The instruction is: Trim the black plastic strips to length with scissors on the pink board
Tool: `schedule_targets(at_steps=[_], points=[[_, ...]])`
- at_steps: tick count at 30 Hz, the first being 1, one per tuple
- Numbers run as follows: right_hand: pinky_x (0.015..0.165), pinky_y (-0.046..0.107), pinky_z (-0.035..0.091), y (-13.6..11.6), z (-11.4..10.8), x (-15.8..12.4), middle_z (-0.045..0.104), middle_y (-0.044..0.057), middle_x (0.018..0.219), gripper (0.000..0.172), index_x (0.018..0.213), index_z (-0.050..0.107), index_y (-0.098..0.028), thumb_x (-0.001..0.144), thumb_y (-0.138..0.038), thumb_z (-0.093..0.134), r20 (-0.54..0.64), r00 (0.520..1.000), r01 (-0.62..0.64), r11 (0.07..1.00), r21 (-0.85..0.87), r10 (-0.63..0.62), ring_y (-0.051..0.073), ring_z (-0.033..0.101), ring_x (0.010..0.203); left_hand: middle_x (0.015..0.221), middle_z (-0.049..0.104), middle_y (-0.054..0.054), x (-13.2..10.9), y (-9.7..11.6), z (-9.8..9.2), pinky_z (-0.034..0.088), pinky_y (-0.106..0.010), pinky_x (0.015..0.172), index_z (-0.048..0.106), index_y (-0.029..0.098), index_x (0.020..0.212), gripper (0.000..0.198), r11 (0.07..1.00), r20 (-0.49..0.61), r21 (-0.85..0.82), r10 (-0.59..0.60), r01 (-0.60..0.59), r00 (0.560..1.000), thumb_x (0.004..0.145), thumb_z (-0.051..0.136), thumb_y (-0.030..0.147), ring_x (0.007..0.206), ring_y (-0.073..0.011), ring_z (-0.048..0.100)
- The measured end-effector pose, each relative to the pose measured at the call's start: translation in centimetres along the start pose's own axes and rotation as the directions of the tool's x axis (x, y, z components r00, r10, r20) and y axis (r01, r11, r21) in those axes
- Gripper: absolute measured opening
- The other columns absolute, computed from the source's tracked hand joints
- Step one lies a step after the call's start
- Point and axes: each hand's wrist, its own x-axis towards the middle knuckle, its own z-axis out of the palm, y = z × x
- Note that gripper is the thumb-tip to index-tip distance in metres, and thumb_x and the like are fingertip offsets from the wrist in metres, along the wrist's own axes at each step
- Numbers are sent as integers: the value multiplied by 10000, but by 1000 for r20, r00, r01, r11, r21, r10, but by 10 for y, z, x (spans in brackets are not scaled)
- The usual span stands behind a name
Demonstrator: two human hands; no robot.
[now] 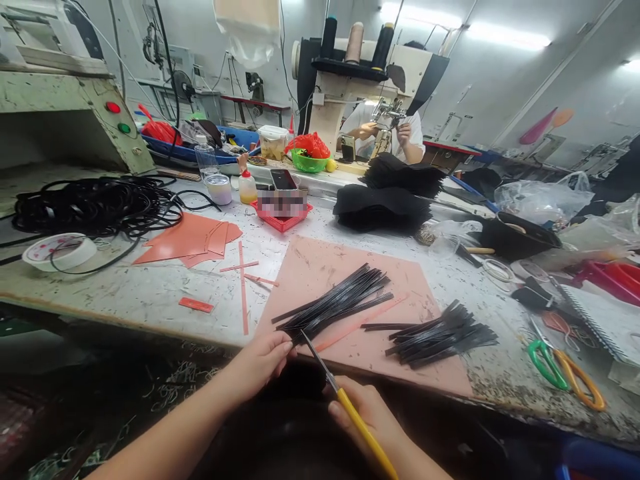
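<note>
Your right hand (pixel 373 407) sits lowest in view, its grip wrapped around a yellow-handled cutter (pixel 350 408) whose blade tip points at the strips. I can't tell whether it is a knife or scissors, because only one blade shows. Just beyond it, your left hand (pixel 260 363) has its grip pinched on the near end of a bundle of black strips (pixel 335 303), which fans out over the pink mat (pixel 320 267).

By my judgement the work is partway through. A second pile of black strips (pixel 440 333) lies loose on the mat to the right, and a coil of black cord (pixel 95 203) lies uncut at the far left of the counter (pixel 150 287).

Your wrists and the counter's front edge are cut off or in shadow. Farther back, a person (pixel 395 127) works at a sewing machine (pixel 360 80), mostly hidden behind it.
</note>
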Motion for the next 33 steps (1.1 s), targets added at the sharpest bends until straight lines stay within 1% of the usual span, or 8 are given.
schedule_targets(at_steps=[7,12,17,19,23,25,28,33], points=[[590,266,440,-29,-14,8,617,44,728,226,993,581,-175,801,-260,497,-110,977,141,943,-301,-181,183,562,628,444,389,86,-15,-26,-13,179,-183,433,553,156,693,431,972,-172,-229,-93,52,981,601,538,576,423,-68,292],[594,350,429,-28,-2,36,587,107,756,399,1129,553,-132,741,-106,465,-74,824,356,615,-704,-561,243,519,670,469,395,79,-31,-36,-28,186,-170,423,552,155,614,405,931,-309,-364,-122,1,943,568,638,548,432,-58,280],[556,359,407,-15,10,54,579,108,695,350,1056,578,-96,736,-192,473,26,700,489,453,-746,-714,236,487,616,477,416,67,-45,-40,-36,190,-154,414,622,135,665,404,898,-432,-433,-134,-74,892,556,699,516,439,-50,297],[526,320,392,-22,4,53,573,84,662,296,1007,589,-119,757,-143,433,-56,702,494,542,-680,-710,211,485,593,476,416,69,-45,-40,-37,193,-148,413,615,136,655,410,887,-437,-450,-118,-103,892,560,703,525,431,-41,290],[492,224,382,-70,-27,37,538,-14,613,264,949,547,-193,709,-99,492,-187,940,289,957,-12,-286,123,475,530,451,415,70,-36,-22,-30,181,-159,408,607,141,656,451,902,-397,-405,-26,-150,918,562,672,578,404,-40,282],[491,201,388,-99,-45,27,538,-38,643,332,1001,502,-210,684,-134,566,-96,989,142,895,422,-112,96,471,525,455,428,65,-32,-2,-20,209,-167,418,606,145,671,457,903,-372,-379,51,-201,927,572,654,588,413,-50,308],[502,203,409,-125,-58,20,549,-40,677,377,1018,481,-225,678,-202,641,-113,986,164,726,668,-119,97,494,553,478,432,59,-31,30,2,242,-182,439,591,150,700,442,892,-283,-363,171,-270,944,622,619,584,440,-67,331],[514,226,447,-116,-39,36,559,-49,657,313,957,505,-236,682,-168,637,-497,863,366,788,494,-89,107,523,535,545,419,48,-29,49,31,285,-208,485,553,167,720,368,870,-186,-308,343,-386,921,744,547,535,500,-91,343]])
